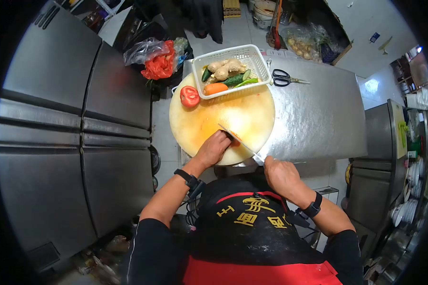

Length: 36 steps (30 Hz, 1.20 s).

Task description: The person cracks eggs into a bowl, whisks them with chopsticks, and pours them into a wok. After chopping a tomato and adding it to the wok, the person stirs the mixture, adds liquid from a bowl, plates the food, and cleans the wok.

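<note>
My right hand (281,176) is wrapped round the handle of a kitchen knife (244,144), whose blade slants up and left over the round cutting board (190,129). Beside the blade, my left hand (214,146) has its fingers curled down onto the board. What lies under those fingers is hidden. A little orange food (236,136) shows along the blade's edge, too small to name. At the board's upper left sits a red tomato (189,97) with a pale mark on its side.
A white plastic basket (230,96) overlaps the board's far edge, holding ginger (226,70), a carrot (215,89), cucumber pieces (233,80) and a green pepper (246,83). Black-handled scissors (290,80) lie right on the metal table (323,118). Steel refrigerator doors (114,137) stand left.
</note>
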Each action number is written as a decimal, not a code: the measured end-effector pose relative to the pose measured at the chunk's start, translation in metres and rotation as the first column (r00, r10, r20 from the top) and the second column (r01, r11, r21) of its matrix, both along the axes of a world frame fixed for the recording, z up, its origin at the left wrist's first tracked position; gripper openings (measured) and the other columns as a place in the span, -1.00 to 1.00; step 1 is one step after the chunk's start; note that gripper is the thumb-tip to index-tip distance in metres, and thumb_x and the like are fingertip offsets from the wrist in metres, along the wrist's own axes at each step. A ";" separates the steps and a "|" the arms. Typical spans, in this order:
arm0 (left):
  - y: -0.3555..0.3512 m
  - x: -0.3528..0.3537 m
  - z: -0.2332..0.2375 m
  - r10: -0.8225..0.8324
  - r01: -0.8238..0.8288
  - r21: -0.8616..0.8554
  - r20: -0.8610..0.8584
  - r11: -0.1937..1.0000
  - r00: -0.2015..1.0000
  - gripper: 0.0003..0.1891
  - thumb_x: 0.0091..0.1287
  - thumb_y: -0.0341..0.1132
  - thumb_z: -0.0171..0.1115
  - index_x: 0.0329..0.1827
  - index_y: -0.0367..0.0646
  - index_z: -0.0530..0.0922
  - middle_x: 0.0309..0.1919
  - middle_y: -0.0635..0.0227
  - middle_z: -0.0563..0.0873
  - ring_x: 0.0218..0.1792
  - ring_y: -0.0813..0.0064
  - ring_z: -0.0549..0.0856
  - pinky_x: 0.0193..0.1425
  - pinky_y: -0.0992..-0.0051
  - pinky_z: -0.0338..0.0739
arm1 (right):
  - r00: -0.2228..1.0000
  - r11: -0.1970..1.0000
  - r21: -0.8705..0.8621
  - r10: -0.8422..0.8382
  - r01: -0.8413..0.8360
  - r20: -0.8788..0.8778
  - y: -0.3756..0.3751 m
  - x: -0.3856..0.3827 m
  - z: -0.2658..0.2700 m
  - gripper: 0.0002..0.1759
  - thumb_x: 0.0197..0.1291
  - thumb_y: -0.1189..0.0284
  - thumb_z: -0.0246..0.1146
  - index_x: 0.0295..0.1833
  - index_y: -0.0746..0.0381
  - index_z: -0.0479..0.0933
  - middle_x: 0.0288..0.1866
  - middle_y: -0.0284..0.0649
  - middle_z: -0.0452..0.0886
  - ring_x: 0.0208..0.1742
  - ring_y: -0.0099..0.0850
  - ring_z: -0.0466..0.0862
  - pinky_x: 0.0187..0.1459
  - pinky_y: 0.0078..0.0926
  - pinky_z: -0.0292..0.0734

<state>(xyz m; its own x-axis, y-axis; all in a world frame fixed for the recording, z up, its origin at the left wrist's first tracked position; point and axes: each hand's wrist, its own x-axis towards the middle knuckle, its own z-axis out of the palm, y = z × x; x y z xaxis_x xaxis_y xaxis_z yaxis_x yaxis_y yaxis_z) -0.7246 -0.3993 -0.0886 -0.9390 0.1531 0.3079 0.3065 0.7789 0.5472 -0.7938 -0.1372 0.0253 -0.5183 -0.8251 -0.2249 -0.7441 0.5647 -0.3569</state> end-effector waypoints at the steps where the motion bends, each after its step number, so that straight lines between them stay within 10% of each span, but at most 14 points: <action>1: 0.000 0.000 0.001 -0.012 0.012 -0.005 0.002 1.000 1.000 -0.81 0.19 -0.47 0.16 -0.13 -0.16 0.59 -0.14 0.16 0.59 -0.02 0.11 0.56 0.07 0.28 0.51 | 1.000 1.000 -0.005 -0.012 0.012 0.002 0.001 0.000 -0.009 -0.93 0.21 0.55 0.06 -0.30 0.34 0.39 -0.50 0.10 0.60 -0.42 0.06 0.67 -0.36 -0.03 0.56; 36: 0.004 0.017 -0.016 0.133 -0.116 0.085 -0.222 0.990 0.966 -0.84 0.05 -0.53 0.26 -0.29 -0.25 0.53 -0.32 0.17 0.50 -0.19 0.13 0.52 -0.07 0.31 0.50 | 0.997 0.998 0.051 -0.025 0.021 0.072 -0.011 0.009 -0.019 -0.87 0.20 0.52 0.15 -0.32 0.37 0.38 -0.53 0.16 0.58 -0.44 0.15 0.63 -0.36 0.07 0.52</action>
<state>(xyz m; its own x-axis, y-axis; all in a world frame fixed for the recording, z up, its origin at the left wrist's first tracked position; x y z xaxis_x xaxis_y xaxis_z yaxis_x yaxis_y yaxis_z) -0.7081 -0.3956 -0.1041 -0.8537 0.0098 0.5207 0.3320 0.7807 0.5294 -0.7848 -0.1478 0.0064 -0.5180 -0.8000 -0.3029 -0.7040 0.5998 -0.3803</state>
